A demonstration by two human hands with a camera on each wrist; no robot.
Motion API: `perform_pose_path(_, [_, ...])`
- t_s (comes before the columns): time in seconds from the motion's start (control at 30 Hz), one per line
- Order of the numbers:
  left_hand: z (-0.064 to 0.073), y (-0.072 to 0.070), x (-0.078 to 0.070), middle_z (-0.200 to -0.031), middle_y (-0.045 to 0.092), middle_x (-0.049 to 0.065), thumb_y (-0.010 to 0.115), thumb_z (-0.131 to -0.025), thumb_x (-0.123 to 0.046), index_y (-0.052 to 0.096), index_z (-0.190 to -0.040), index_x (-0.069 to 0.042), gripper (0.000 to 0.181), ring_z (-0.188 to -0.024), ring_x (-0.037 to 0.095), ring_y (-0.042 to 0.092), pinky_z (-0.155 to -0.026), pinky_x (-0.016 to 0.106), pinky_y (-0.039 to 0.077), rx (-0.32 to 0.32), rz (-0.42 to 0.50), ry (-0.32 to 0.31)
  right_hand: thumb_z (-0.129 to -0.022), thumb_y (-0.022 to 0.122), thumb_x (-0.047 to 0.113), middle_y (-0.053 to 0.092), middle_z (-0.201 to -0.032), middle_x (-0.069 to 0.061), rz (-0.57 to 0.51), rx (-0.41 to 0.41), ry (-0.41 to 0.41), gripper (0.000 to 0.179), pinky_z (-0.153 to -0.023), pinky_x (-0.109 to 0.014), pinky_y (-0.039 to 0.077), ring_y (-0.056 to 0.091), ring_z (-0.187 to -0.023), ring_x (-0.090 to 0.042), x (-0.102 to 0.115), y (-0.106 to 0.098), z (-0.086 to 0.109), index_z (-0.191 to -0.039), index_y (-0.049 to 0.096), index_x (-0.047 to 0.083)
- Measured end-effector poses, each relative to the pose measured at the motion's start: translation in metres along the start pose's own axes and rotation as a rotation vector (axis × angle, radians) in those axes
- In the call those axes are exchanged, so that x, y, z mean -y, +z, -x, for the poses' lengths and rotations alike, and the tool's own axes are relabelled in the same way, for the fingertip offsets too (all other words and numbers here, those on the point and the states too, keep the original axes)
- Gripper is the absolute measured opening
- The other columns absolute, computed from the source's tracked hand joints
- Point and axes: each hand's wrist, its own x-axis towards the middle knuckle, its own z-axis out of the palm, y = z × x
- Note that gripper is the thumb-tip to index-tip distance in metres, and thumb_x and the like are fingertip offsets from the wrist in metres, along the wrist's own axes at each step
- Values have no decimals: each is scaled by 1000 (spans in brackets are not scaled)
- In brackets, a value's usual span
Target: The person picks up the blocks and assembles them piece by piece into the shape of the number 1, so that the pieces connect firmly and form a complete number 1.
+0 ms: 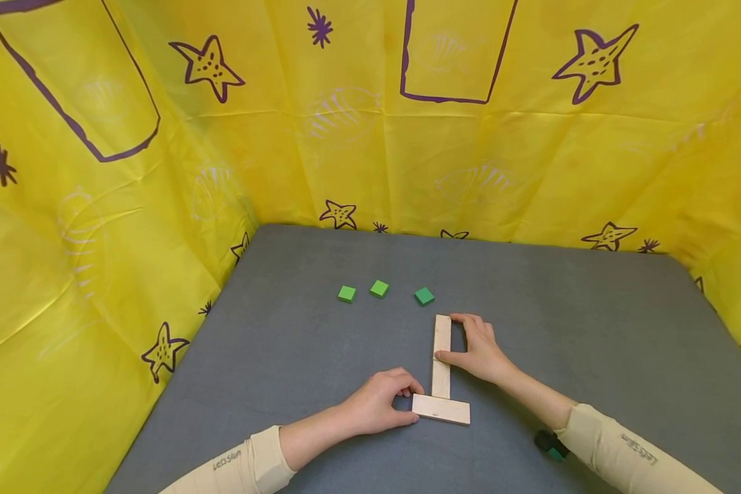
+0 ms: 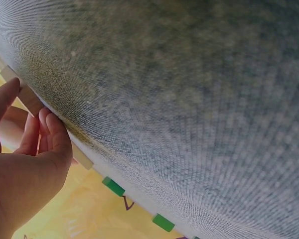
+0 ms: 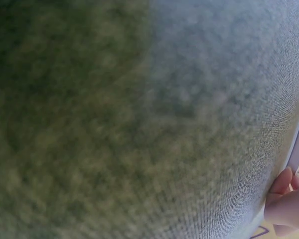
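In the head view, three flat wooden blocks form an upside-down T. My left hand pinches the left end of the crosswise block between thumb and fingers; the left wrist view shows this block too. Two blocks lie end to end, running away from its far edge. The nearer one meets the crosswise block. My right hand holds the farther one, with the thumb near the seam and a fingertip at its far end. Only part of the right hand shows in the right wrist view.
Beyond the wooden blocks lie two light green tiles and a darker green tile. Grey cloth covers the table. Yellow patterned curtains enclose its back and sides. A small black object shows beside the right sleeve.
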Motion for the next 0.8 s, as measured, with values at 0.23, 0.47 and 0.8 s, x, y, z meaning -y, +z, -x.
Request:
perform_pose_path(0.23, [0, 0, 1, -97, 59, -8, 80, -81, -14, 68, -104, -13, 26, -86, 2, 54, -78, 13, 44, 0, 4, -6, -78, 81, 35, 47, -134, -24, -53, 1, 13, 79, -96, -55, 38, 40, -117, -39, 0, -4, 0, -136, 45, -4])
perform_pose_path(0.47, [1, 1, 1, -96, 59, -7, 80, -81, -14, 68, -104, -13, 26, -86, 3, 54, -78, 13, 43, -4, 1, 5, -80, 80, 29, 55, -129, -18, -150, -21, 91, 69, -90, -46, 40, 48, -111, -33, -2, -7, -2, -134, 50, 0])
perform_pose_path(0.8, [1, 1, 0, -96, 59, -7, 81, -80, -13, 68, -103, -12, 27, -85, 3, 55, -78, 13, 44, -16, 3, 15, -87, 74, 22, 54, -134, -18, -391, -19, 210, 59, -86, -35, 39, 47, -111, -27, -4, -20, -2, -135, 49, 1])
